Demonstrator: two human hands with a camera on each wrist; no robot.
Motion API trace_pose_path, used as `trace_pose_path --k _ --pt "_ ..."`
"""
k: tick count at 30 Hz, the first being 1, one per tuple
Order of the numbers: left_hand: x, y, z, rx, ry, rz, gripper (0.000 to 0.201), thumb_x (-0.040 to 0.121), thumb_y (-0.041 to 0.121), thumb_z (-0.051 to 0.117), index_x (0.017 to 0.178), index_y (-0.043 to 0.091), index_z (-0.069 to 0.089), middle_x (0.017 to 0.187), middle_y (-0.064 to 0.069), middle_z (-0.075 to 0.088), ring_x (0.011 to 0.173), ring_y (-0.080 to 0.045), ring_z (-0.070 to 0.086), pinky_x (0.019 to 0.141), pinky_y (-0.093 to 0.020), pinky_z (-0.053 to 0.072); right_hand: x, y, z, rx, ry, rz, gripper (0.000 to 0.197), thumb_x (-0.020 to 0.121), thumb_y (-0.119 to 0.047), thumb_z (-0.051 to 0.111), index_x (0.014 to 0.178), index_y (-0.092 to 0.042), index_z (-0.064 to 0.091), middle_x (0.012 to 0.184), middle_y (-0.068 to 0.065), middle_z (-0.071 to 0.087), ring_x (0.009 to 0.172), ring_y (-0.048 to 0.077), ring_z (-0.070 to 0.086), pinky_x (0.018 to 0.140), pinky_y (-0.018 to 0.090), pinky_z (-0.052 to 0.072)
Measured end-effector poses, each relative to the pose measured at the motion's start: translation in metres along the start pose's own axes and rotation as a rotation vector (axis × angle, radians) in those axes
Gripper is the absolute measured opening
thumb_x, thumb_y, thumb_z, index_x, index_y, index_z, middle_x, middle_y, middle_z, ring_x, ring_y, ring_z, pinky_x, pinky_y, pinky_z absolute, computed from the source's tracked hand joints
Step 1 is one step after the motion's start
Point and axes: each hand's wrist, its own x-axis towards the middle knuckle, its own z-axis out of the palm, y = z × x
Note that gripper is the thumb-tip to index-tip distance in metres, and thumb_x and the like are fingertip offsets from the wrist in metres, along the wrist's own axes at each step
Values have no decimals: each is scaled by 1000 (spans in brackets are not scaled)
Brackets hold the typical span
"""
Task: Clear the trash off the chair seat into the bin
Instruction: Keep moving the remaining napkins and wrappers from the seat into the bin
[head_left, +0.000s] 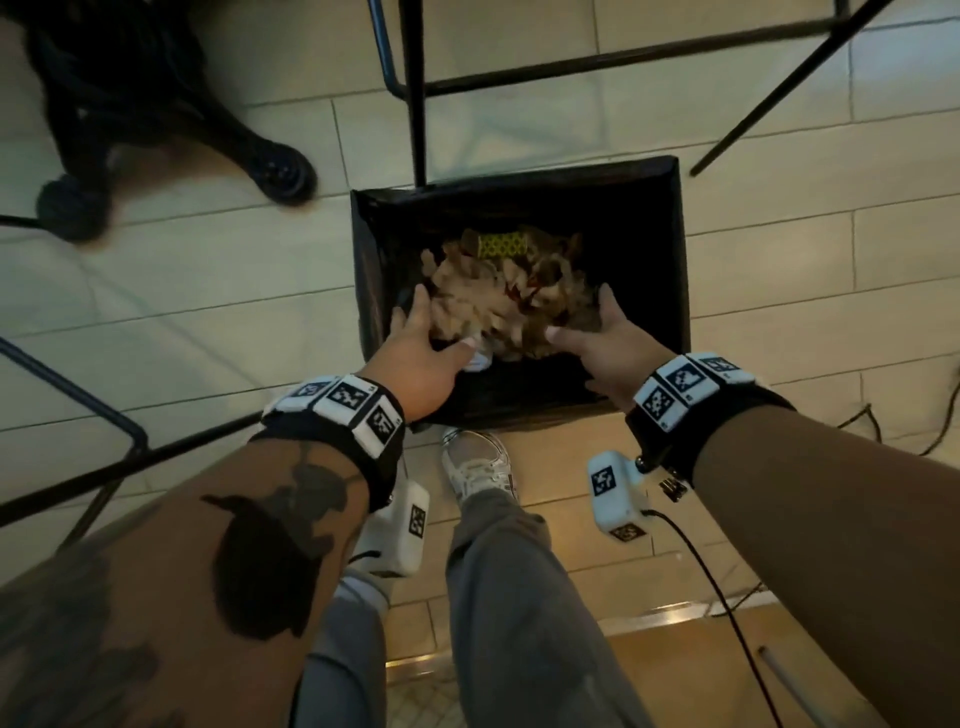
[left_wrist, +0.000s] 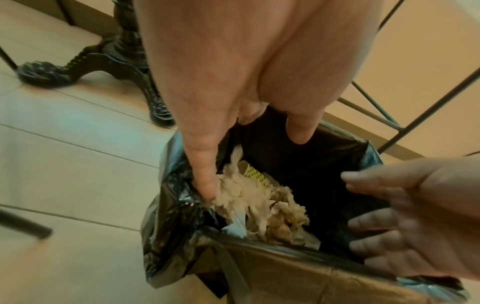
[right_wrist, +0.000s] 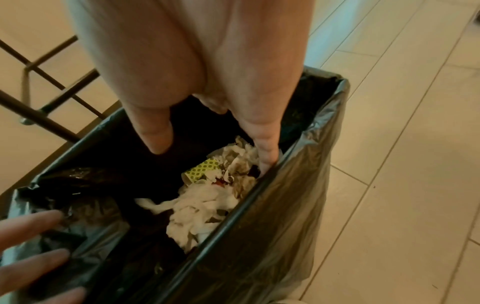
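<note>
1. Landmark: the bin (head_left: 670, 249), a rectangular box lined with a black bag, standing on the tiled floor (head_left: 208, 270) just ahead of your shoe (head_left: 475, 462).
2. Task's thing: the trash (head_left: 498, 296), a loose wad of crumpled pale paper and tissue, sits inside the bin's mouth between your palms. A yellow dotted scrap (head_left: 501, 245) lies at the far side of the wad.
3. Left hand (head_left: 423, 348): grip open, fingers straight and spread; in the left wrist view one fingertip touches the wad at the bin's left wall.
4. Right hand (head_left: 605, 338): grip open as well, fingers straight, one fingertip down beside the wad at the bin's right wall.
5. Judgement: your palms face each other across the wad, as suits letting go of a two-handed scoop; the load looks delivered.
6. The chair seat is not in view, so you cannot tell whether more trash waits there. Thin black metal legs (head_left: 415, 104) stand beyond the bin.
7. Writing: none readable on the trash or bin. Your wristbands (head_left: 358, 405) carry black-and-white square code markers only.
</note>
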Motion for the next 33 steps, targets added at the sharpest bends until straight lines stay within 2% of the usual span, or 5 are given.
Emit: trace_pose_path --k 6,11,20,25,33 --pt "-73 -10 -35 -242 16 43 84 90 51 62 161 34 19 158 1 43 143 -19 45 118 -34 36 -47 -24 1 -345 -1 -99 84 75 -51 74 150 -30 43 143 0 58 130 25 56 110 40 44" --pt "-202 -29 -82 -302 22 68 51 98 40 60 147 29 49 132 8 63 117 -11 61 98 -22 45 -132 -50 9 -639 -82 -136 33 95 -27 67 124 -11 64 88 -1 64 77 23 65 69 29 48" --pt "-411 -131 -167 -350 184 143 32 95 37 58 125 28 63 115 5 68 102 -14 66 91 -33 55 -283 -132 77 -1002 -240 -156 29 89 -30 74 115 -18 69 102 -1 68 83 11 61 77 22 45" --pt "-493 -194 -189 -510 401 192 26 91 45 63 115 37 66 108 14 67 90 -2 65 82 -28 57 -367 -185 130 -1206 -252 -463 29 77 -65 71 99 -47 63 111 -14 67 117 13 60 109 33 40" --pt "-571 -249 -239 -527 1056 265 28 90 33 73 116 37 64 105 20 62 98 -8 64 78 -15 51 -520 -303 258 -1129 -332 -941 34 94 -39 61 125 -46 49 116 -18 56 99 5 63 81 27 57"
